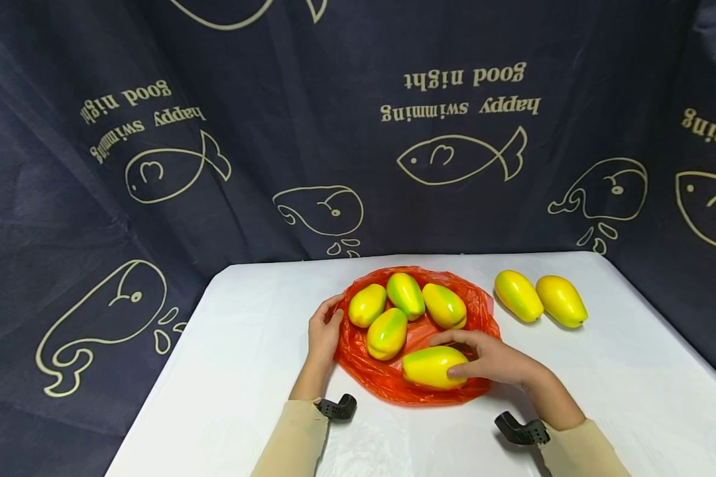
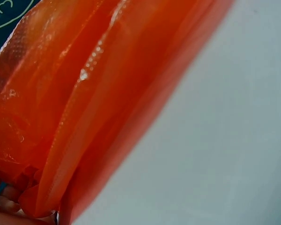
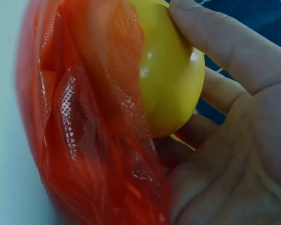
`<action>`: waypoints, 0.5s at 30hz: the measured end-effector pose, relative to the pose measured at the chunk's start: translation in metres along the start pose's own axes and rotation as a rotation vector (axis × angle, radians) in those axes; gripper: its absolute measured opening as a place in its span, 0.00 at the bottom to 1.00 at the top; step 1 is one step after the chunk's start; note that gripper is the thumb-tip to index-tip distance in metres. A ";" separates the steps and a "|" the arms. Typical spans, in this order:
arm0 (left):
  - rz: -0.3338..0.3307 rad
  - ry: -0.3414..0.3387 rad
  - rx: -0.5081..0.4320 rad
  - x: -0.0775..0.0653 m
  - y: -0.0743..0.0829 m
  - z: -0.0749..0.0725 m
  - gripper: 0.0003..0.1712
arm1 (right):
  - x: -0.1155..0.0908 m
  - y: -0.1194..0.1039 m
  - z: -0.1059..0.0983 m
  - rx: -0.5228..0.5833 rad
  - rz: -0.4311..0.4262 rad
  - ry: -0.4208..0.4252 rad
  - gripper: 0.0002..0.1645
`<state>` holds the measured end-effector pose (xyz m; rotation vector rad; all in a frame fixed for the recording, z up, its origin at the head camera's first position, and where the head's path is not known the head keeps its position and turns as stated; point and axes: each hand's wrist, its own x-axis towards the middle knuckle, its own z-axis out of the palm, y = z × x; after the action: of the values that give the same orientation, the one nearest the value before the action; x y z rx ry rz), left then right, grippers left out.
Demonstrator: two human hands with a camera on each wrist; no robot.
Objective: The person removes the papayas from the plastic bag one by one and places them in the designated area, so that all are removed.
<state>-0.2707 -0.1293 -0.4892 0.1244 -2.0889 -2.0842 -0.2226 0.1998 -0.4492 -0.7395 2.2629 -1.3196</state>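
A red plastic bag point(image 1: 414, 395) lies spread open on the table with several yellow-green papayas in it, among them one papaya point(image 1: 386, 334) near its middle. At the bag's left rim, my left hand point(image 1: 324, 338) pinches the thin plastic; in the left wrist view its fingers point(image 2: 9, 206) show at the lower left corner against the bunched film. My right hand point(image 1: 494, 358) grips another papaya point(image 1: 426, 366) at the bag's near right side, thumb on the near side and fingers over the far side. In the right wrist view, bag film partly covers that papaya point(image 3: 171, 79).
Two more papayas, a left one point(image 1: 518, 295) and a right one point(image 1: 561, 301), lie side by side on the white table point(image 1: 233, 371), right of the bag. A dark curtain point(image 1: 358, 132) with fish drawings hangs behind the table.
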 end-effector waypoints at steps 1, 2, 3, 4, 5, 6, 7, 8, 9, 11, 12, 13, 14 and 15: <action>0.008 0.005 0.001 0.002 -0.004 0.000 0.19 | 0.000 0.000 0.000 0.000 -0.001 -0.001 0.29; 0.008 0.006 0.001 0.002 -0.004 0.000 0.19 | 0.000 0.001 0.000 -0.001 -0.002 -0.001 0.29; 0.010 0.006 0.003 0.002 -0.004 0.000 0.19 | 0.000 0.001 0.000 -0.003 -0.002 0.000 0.29; 0.007 0.006 -0.003 0.001 -0.004 0.000 0.19 | 0.000 0.001 0.001 -0.005 -0.002 0.002 0.29; 0.006 0.006 -0.007 0.001 -0.004 0.000 0.19 | 0.000 0.001 0.001 -0.006 -0.002 0.003 0.30; 0.004 0.006 -0.009 0.001 -0.004 0.000 0.19 | 0.000 0.000 0.001 -0.006 0.000 0.004 0.29; 0.001 0.006 -0.011 0.002 -0.004 0.001 0.19 | 0.000 0.000 0.001 -0.005 0.002 0.005 0.29; -0.005 0.006 -0.015 0.002 -0.004 0.001 0.19 | -0.001 0.000 0.001 -0.005 0.004 0.006 0.29; -0.010 0.006 -0.014 0.002 -0.004 0.001 0.19 | -0.001 0.000 0.001 -0.001 0.007 0.005 0.29; -0.017 0.005 -0.010 0.003 -0.005 0.001 0.19 | -0.001 0.000 0.001 0.007 0.012 0.004 0.29; -0.018 0.003 -0.006 0.003 -0.004 0.001 0.19 | -0.001 -0.001 0.001 0.010 0.014 0.004 0.29; -0.023 0.000 -0.009 0.003 -0.004 0.000 0.20 | -0.001 -0.001 0.001 0.011 0.015 0.003 0.29; -0.026 -0.002 -0.009 0.002 -0.003 0.000 0.20 | -0.001 -0.001 0.001 0.014 0.016 0.002 0.29; -0.031 -0.006 -0.009 0.002 -0.001 0.000 0.20 | -0.001 -0.001 0.001 0.016 0.017 0.001 0.29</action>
<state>-0.2724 -0.1296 -0.4896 0.1503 -2.0932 -2.1139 -0.2209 0.1992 -0.4492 -0.7128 2.2518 -1.3289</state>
